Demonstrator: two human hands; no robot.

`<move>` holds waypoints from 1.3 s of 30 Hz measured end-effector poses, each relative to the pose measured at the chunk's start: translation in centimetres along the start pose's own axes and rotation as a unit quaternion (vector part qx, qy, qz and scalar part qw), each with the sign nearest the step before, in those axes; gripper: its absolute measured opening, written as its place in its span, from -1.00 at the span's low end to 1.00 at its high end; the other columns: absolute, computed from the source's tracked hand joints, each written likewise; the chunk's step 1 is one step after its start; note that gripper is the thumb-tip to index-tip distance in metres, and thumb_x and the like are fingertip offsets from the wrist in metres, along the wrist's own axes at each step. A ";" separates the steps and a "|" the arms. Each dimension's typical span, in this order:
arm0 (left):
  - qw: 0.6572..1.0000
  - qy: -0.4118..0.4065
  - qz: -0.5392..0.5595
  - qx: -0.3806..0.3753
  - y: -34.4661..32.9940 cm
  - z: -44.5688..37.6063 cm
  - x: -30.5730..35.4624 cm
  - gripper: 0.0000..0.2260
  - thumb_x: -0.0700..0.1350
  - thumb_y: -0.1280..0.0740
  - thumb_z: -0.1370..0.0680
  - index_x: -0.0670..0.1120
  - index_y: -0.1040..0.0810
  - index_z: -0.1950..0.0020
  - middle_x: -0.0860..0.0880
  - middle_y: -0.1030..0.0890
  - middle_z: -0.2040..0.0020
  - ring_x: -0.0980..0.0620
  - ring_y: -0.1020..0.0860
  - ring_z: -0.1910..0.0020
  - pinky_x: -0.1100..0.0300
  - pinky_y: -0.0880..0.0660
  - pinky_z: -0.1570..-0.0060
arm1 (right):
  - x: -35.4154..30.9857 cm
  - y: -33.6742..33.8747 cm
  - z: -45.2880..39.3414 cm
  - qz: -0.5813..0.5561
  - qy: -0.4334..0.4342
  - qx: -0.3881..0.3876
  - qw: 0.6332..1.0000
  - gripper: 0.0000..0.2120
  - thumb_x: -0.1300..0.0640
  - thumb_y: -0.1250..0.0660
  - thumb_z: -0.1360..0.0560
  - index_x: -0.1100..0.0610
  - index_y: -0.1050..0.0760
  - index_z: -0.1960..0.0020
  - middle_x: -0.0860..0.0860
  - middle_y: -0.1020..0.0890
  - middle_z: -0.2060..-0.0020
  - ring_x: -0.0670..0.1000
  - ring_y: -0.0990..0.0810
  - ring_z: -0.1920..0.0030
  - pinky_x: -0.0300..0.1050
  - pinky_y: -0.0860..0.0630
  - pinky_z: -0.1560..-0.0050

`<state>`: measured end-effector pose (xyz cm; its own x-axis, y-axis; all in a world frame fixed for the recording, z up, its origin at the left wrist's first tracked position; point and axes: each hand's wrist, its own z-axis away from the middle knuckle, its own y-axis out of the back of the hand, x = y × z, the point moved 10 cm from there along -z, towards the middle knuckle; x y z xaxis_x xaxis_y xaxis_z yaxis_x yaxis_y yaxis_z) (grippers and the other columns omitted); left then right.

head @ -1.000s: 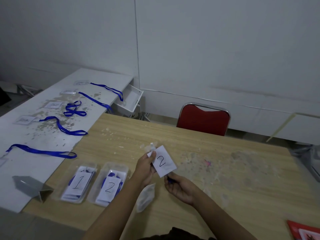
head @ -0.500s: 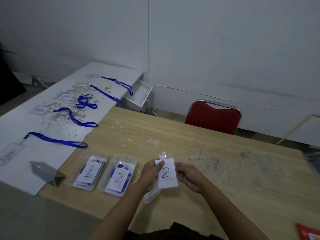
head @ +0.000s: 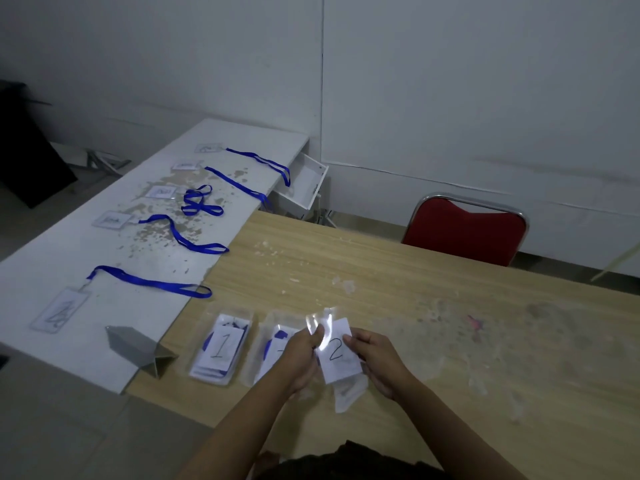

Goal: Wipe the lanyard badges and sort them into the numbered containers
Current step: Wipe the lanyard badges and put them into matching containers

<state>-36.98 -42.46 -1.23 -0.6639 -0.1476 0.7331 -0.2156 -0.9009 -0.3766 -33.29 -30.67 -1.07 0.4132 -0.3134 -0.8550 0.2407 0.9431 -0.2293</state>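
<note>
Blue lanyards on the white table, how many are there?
5, lying in a row: farthest, next, tangled one, wavy one, nearest. More blue shows inside the containers, mostly hidden.

container two (head: 273, 344) half hidden by left hand (head: 301, 355)

Both hands hold a badge card marked 2 (head: 337, 355) above the wooden table (head: 450, 323): the left hand (head: 301, 355) pinches its clear sleeve, the right hand (head: 377, 358) its edge. 2 containers (head: 221, 344) sit just left.
</note>
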 end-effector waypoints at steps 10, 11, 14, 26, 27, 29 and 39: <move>0.997 0.070 -0.016 -0.039 7.1 -1.7 2.1 -0.67 -0.15 -0.13 -0.67 -0.37 -0.46 -0.27 -0.30 -0.62 -0.09 -0.18 -0.61 -0.02 -0.02 -0.54 -0.09 | 4.4 -7.0 -2.3 -0.106 -0.046 0.050 0.992 -0.73 0.25 -0.23 -0.61 0.34 -0.49 -0.26 0.29 -0.63 -0.13 0.31 -0.58 -0.17 0.28 -0.47 -0.26; 0.995 0.081 -0.018 -0.051 7.5 -1.8 2.1 -0.67 -0.16 -0.14 -0.66 -0.38 -0.45 -0.29 -0.33 -0.59 -0.14 -0.20 -0.59 -0.05 -0.04 -0.53 -0.14 | 4.6 -7.4 -2.4 -0.112 -0.037 0.061 0.991 -0.73 0.25 -0.23 -0.61 0.35 -0.49 -0.25 0.28 -0.63 -0.13 0.32 -0.57 -0.19 0.27 -0.46 -0.28; 0.989 0.104 -0.055 -0.090 8.9 -2.5 2.2 -0.66 -0.19 -0.18 -0.65 -0.42 -0.40 -0.31 -0.39 -0.52 -0.22 -0.23 -0.55 -0.11 -0.08 -0.49 -0.21 | 5.7 -8.6 -2.4 -0.135 -0.028 0.103 0.985 -0.75 0.26 -0.24 -0.60 0.35 -0.52 -0.22 0.29 -0.64 -0.12 0.32 -0.58 -0.19 0.26 -0.46 -0.29; 0.954 0.146 -0.182 -0.185 10.4 -2.5 2.1 -0.73 -0.13 -0.22 -0.64 -0.29 -0.54 -0.21 -0.34 -0.56 -0.22 -0.26 -0.55 -0.21 -0.06 -0.51 -0.21 | 8.6 -9.8 -0.2 -0.131 -0.014 0.240 0.962 -0.79 0.22 -0.30 -0.58 0.27 -0.59 -0.17 0.20 -0.70 -0.02 0.21 -0.67 -0.06 0.19 -0.58 -0.15; 0.953 0.147 -0.180 -0.194 10.3 -2.4 2.1 -0.74 -0.14 -0.21 -0.65 -0.27 -0.55 -0.20 -0.28 -0.60 -0.19 -0.19 -0.58 -0.18 0.01 -0.56 -0.15 | 8.6 -9.7 -0.1 -0.127 -0.013 0.247 0.960 -0.79 0.22 -0.31 -0.58 0.27 -0.60 -0.15 0.20 -0.70 -0.02 0.22 -0.67 -0.07 0.22 -0.56 -0.18; 0.952 0.149 -0.181 -0.196 10.5 -2.5 2.0 -0.75 -0.15 -0.21 -0.65 -0.30 -0.54 -0.19 -0.19 -0.67 -0.09 -0.07 -0.65 -0.05 0.14 -0.60 0.03 | 8.7 -9.7 0.1 -0.118 -0.013 0.255 0.959 -0.81 0.21 -0.32 -0.58 0.26 -0.62 -0.12 0.19 -0.70 -0.01 0.22 -0.66 -0.08 0.25 -0.52 -0.22; 0.953 0.130 -0.215 -0.170 11.3 -3.1 1.9 -0.90 -0.21 -0.29 -0.60 -0.22 -0.56 0.04 -0.18 -0.63 0.08 -0.07 -0.62 0.13 0.15 -0.60 0.13 | 9.0 -9.6 0.5 -0.125 -0.016 0.270 0.955 -0.78 0.23 -0.31 -0.58 0.31 -0.59 -0.16 0.22 -0.70 0.02 0.24 -0.67 -0.03 0.19 -0.58 -0.14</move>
<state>-42.87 -51.67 -5.82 -0.6075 0.3500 0.7131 -0.6973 -0.6650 -0.2676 -31.43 -42.63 -6.28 0.3086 -0.5321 -0.7884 0.7494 0.6465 -0.1430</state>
